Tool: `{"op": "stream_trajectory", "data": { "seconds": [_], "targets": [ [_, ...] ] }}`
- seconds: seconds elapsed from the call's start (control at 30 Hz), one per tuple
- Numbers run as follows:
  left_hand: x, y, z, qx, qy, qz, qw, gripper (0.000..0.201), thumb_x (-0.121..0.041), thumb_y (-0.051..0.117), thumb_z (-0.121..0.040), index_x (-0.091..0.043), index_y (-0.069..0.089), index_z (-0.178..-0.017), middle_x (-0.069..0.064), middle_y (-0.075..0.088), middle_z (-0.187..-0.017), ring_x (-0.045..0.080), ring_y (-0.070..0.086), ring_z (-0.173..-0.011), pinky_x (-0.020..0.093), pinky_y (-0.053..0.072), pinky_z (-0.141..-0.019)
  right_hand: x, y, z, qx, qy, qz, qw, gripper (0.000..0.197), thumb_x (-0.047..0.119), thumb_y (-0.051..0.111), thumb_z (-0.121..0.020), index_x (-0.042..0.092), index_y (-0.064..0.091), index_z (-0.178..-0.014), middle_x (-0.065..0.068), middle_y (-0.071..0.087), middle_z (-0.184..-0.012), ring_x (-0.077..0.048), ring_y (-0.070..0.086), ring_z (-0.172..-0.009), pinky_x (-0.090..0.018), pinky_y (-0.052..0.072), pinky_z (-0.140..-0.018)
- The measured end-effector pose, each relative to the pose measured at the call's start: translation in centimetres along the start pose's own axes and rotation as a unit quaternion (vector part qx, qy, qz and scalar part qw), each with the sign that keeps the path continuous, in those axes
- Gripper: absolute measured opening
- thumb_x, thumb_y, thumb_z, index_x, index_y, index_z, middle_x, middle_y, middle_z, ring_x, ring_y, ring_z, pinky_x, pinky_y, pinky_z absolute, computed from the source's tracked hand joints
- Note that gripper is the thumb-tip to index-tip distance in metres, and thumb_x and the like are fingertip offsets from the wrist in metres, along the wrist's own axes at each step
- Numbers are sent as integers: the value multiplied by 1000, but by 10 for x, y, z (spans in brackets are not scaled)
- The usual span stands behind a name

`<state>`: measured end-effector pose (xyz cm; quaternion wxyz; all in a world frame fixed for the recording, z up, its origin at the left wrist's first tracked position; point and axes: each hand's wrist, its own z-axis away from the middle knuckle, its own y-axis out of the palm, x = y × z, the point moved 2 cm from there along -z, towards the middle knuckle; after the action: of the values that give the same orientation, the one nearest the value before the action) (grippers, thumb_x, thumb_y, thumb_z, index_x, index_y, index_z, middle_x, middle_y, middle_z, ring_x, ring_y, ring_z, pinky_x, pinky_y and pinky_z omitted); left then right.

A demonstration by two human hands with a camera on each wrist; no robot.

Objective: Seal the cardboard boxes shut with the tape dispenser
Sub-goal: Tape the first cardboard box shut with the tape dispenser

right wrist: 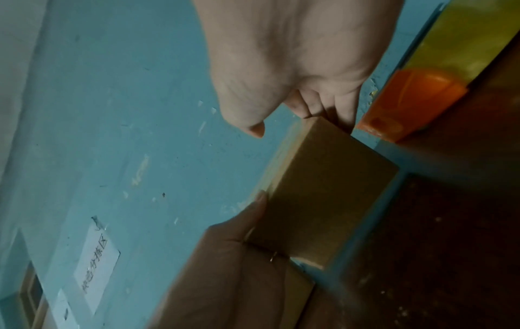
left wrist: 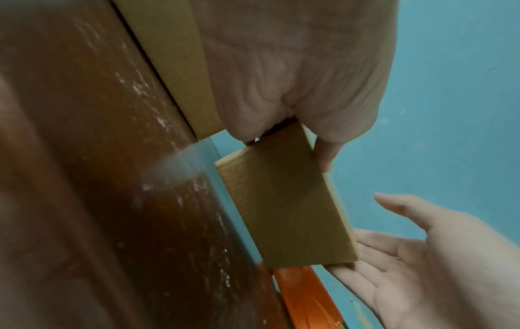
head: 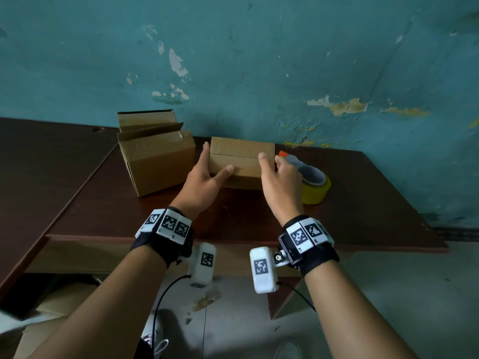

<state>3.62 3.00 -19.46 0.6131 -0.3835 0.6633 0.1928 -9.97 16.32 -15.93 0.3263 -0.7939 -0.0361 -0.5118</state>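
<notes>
A small cardboard box [head: 241, 161] [left wrist: 284, 211] [right wrist: 323, 189] rests on the dark wooden table [head: 233, 218] against the wall, its top flaps folded down with a seam showing. My left hand [head: 215, 160] [left wrist: 284, 147] sits at its left end, straight fingers along the side and thumb on the front face. My right hand [head: 270, 158] [right wrist: 289, 121] is at the right end, fingers touching that end and thumb raised just above the top. The tape dispenser [head: 311, 182], with a yellow roll, grey handle and orange tip [right wrist: 408, 102], lies just right of the box, untouched.
A larger cardboard box [head: 155, 159] with its flaps standing open sits immediately left of the small box. The teal wall [head: 259, 73] runs directly behind everything. The table's front edge [head: 233, 242] lies below my wrists, with more cardboard on the floor underneath.
</notes>
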Motion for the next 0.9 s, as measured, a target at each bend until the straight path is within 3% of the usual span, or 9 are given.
{"op": "stream_trajectory", "data": {
  "seconds": [0.07, 0.17, 0.27, 0.43, 0.5, 0.57, 0.7, 0.8, 0.9],
  "targets": [
    [-1, 2, -2, -19, 17, 7, 1000, 91, -41, 74, -96, -27, 20, -168, 0, 49, -157, 18, 49, -144, 47, 42, -122, 6, 5, 2, -25, -6, -26, 999, 64, 60, 51, -104, 5, 63, -136, -10, 70, -127, -26, 64, -119, -30, 47, -98],
    [-8, 6, 3, -84, 25, 57, 995, 82, -46, 79, -92, -27, 36, -159, -10, 60, -140, 8, 59, -131, 41, 52, -113, 13, 9, 8, -76, -20, -57, 995, 62, 63, 61, -98, 9, 64, -129, 0, 73, -112, -17, 69, -105, -31, 57, -88],
    [-14, 9, 11, -148, 19, 40, 988, 81, -64, 80, -84, -28, 45, -148, -12, 62, -134, 12, 61, -128, 40, 58, -104, 9, 15, 14, -118, -25, -78, 990, 61, 62, 75, -89, 14, 59, -121, 3, 73, -106, -15, 71, -98, -39, 60, -84],
    [-13, 7, 21, -192, 5, -15, 981, 78, -61, 81, -84, -27, 48, -146, -7, 64, -137, 13, 58, -130, 29, 56, -101, 5, 20, 21, -132, -41, -46, 989, 63, 57, 90, -76, 18, 55, -112, 2, 73, -95, -14, 71, -87, -35, 61, -71],
    [-11, 5, 23, -194, 16, -50, 980, 78, -67, 77, -85, -30, 51, -149, -10, 68, -135, 12, 60, -128, 32, 52, -106, 4, 18, 21, -125, -40, -32, 991, 64, 57, 92, -74, 22, 51, -109, 2, 72, -89, -12, 70, -83, -25, 54, -65],
    [-6, 4, 21, -184, 22, -72, 980, 76, -74, 71, -86, -35, 54, -148, -13, 71, -129, 16, 60, -129, 39, 48, -112, 2, 17, 21, -119, -41, -26, 992, 63, 57, 92, -73, 23, 51, -108, 3, 71, -83, -11, 69, -79, -25, 53, -63],
    [2, -3, 17, -174, 14, -54, 983, 90, -80, 63, -86, -35, 42, -160, -10, 71, -134, 17, 60, -133, 44, 50, -113, 0, 13, 17, -107, -60, -34, 992, 53, 55, 86, -82, 18, 58, -108, 11, 70, -78, -7, 70, -79, -35, 60, -72],
    [6, -6, 17, -171, 12, -20, 985, 92, -78, 63, -88, -33, 36, -164, -11, 70, -136, 11, 61, -133, 41, 51, -114, -2, 13, 13, -103, -67, -35, 992, 46, 51, 85, -85, 18, 58, -102, 7, 74, -80, -8, 71, -79, -38, 59, -72],
    [6, -7, 20, -171, 6, -8, 985, 90, -75, 59, -93, -30, 31, -166, -5, 65, -146, 16, 55, -140, 43, 47, -117, -4, 15, 12, -99, -73, -44, 991, 44, 52, 82, -88, 17, 61, -104, 3, 75, -84, -12, 73, -81, -43, 61, -73]
  ]
}}
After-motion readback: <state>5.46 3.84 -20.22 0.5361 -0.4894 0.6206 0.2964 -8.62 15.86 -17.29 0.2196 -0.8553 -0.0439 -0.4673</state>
